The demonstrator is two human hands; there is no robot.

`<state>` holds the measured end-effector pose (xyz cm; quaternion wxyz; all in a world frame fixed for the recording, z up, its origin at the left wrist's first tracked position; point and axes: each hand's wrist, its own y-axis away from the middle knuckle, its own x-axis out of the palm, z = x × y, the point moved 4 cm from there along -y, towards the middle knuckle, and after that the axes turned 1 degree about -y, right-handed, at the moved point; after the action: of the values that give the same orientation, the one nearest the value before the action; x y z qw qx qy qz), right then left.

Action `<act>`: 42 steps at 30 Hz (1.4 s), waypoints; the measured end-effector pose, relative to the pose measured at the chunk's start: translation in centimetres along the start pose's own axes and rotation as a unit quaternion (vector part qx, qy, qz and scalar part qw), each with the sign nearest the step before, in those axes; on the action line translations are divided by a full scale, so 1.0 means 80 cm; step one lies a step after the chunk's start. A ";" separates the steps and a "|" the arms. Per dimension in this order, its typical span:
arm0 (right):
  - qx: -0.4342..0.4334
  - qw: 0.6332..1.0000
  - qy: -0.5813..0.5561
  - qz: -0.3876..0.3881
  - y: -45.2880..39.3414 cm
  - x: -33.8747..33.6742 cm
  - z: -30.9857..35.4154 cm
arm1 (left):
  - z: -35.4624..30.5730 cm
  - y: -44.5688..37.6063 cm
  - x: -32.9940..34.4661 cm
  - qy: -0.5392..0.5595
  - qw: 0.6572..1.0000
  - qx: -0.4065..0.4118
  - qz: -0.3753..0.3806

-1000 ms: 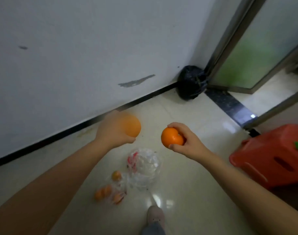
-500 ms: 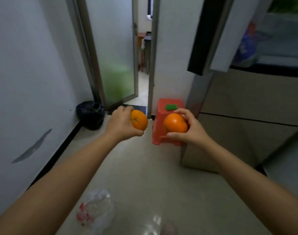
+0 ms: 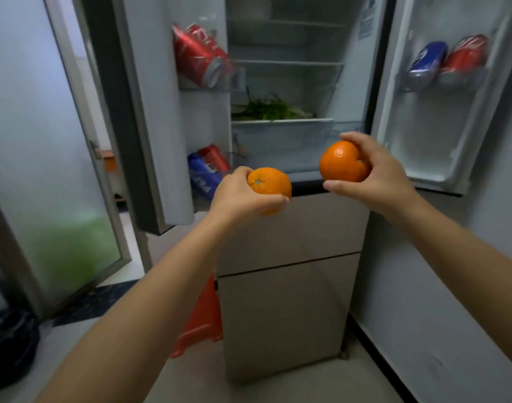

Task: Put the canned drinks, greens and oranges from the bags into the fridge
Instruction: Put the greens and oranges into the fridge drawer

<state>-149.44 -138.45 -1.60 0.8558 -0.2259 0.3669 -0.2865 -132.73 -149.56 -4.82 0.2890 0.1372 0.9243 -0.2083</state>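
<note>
Grip, left hand (image 3: pixel 243 196): fingers and thumb curled round one orange (image 3: pixel 268 184), stem dimple facing near, fruit about half showing above the thumb
Grip, right hand (image 3: pixel 374 173): wrapped round a second orange (image 3: pixel 340 165), one finger laid across its right face, thumb underneath
Position: both fruits held apart, side by side, in front of the open fridge (image 3: pixel 286 74), at about the level of the clear drawer front (image 3: pixel 281 141); neither inside yet
Already stowed: greens (image 3: pixel 268 109) on the shelf above that drawer; red cans (image 3: pixel 198 55) tilted in the upper left door bin; blue and red cans (image 3: pixel 206 170) in the lower left door bin; a blue can (image 3: pixel 428 64) and a red can (image 3: pixel 464 58) in the right door bin
Step in hand, judged: carrying oranges to a resting place in the main compartment
Handling advice: round fruit, prone to rolling; better set down against a wall or in a walled bin than let go at a shelf edge; one hand in at a time; release only once settled; greens not to be crushed
Free shelf space right of the greens: appears open, though blurred
</note>
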 end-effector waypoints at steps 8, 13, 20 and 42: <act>-0.033 0.997 0.057 -0.033 -0.187 -0.071 -0.111 | -0.111 -0.214 0.066 0.052 0.994 -0.004 -0.093; -0.050 0.996 0.067 -0.018 -0.310 -0.044 -0.162 | -0.115 -0.342 0.076 0.074 0.990 -0.053 -0.109; -0.068 0.969 0.225 0.072 -0.480 0.012 -0.192 | -0.095 -0.502 0.099 -0.238 0.970 -0.057 0.000; -0.214 0.648 0.440 0.583 -0.667 0.279 -0.344 | 0.058 -0.735 0.179 -0.611 0.700 -0.070 0.363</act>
<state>-174.96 -197.13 1.79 0.5124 0.0107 0.8073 0.2924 -163.93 -201.25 1.23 0.8522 0.2842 0.4353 -0.0599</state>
